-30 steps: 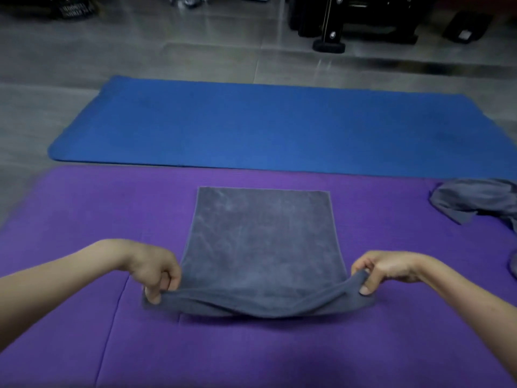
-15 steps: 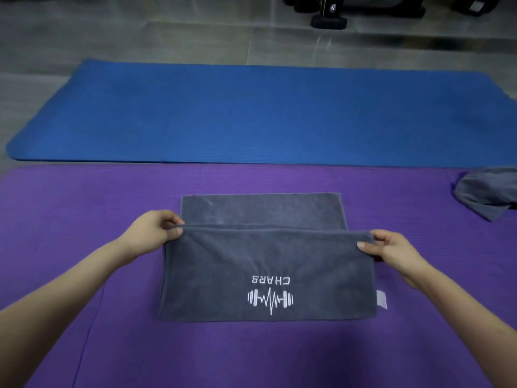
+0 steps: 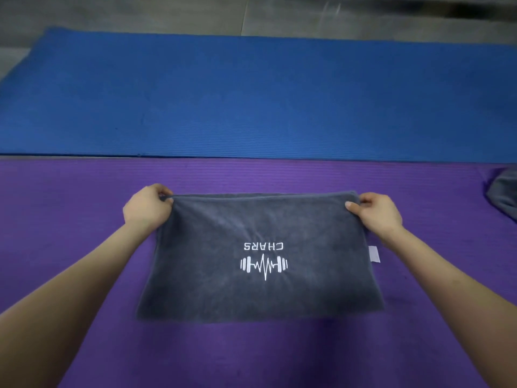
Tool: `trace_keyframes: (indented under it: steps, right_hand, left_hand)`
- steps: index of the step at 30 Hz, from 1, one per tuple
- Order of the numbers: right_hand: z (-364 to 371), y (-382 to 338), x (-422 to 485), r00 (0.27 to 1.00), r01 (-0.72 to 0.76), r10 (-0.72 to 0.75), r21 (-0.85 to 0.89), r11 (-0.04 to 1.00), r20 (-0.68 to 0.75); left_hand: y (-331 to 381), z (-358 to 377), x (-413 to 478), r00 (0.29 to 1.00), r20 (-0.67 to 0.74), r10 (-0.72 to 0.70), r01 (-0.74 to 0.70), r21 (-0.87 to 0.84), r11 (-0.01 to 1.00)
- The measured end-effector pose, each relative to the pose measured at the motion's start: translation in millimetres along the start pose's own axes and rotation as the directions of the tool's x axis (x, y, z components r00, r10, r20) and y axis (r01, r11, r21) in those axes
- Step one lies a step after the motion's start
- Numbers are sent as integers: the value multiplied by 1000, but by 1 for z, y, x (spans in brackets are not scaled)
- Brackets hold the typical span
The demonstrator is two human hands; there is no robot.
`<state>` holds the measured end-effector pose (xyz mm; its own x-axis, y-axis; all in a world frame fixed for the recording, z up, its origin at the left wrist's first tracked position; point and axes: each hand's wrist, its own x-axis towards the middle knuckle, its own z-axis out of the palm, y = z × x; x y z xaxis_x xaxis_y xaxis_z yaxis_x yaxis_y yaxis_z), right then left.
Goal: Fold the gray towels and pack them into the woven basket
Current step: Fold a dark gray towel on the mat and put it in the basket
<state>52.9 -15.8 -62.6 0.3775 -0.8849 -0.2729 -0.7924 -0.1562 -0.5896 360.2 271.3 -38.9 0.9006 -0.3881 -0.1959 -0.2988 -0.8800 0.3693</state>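
Note:
A gray towel (image 3: pixel 223 292) lies folded in half on the purple mat (image 3: pixel 84 197), its white dumbbell logo and upside-down lettering facing up. My left hand (image 3: pixel 147 207) pinches the towel's far left corner. My right hand (image 3: pixel 377 212) pinches the far right corner. The two far edges sit lined up under my fingers. A white tag sticks out on the towel's right side. A second gray towel (image 3: pixel 503 197) lies crumpled at the right edge of the mat. No woven basket is in view.
A blue mat (image 3: pixel 251 93) lies just beyond the purple one. Gray floor (image 3: pixel 167 12) shows past the blue mat at the top of the view.
Both hands carried the towel's near edge up and away from me, over to its far edge, folding it in half. The logo side came up on top.

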Motion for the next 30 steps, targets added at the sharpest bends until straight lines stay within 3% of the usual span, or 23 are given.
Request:
trace_keyframes:
  steps: [2,6,8,10,12,14,15,17,20,25,28,30]
  right_hand:
    - [2,-2,0,999,25,-30,-151,988,-29]
    - [7,-3,-3,996,39,-60,-283,958,-66]
    - [8,1,-13,955,135,-233,-433,891,-183]
    - [5,4,-36,837,292,-488,-552,781,-247]
    - [1,10,-69,708,520,-690,-550,653,-150]
    - [2,25,-105,586,721,-809,-483,497,42]
    - [3,35,-121,531,780,-837,-463,421,135]
    - [7,59,-139,487,816,-826,-486,314,285]
    - [10,88,-144,533,772,-774,-569,282,341]
    - [6,98,-144,587,733,-735,-608,304,339]
    - [-2,97,-156,606,757,-734,-504,416,305]
    - [-18,101,-170,651,753,-691,-385,534,314]
  left_hand:
    - [-3,8,3,1000,4,-6,6,29,1000]
    - [-7,16,2,996,-69,60,-45,201,978]
    - [-9,14,-8,980,-168,111,-69,235,970]
    - [-16,11,-27,922,-269,279,-214,246,945]
    - [-28,7,-54,818,-240,523,-460,271,845]
    - [-46,7,-89,715,-72,696,-667,229,709]
    - [-56,9,-107,675,13,738,-725,198,659]
    - [-76,16,-136,640,156,752,-767,185,614]
    - [-105,25,-149,635,268,725,-772,245,586]
    - [-109,20,-142,594,222,774,-796,301,525]
    - [-109,7,-145,596,250,763,-803,202,561]
    - [-112,-5,-154,642,315,699,-752,77,655]
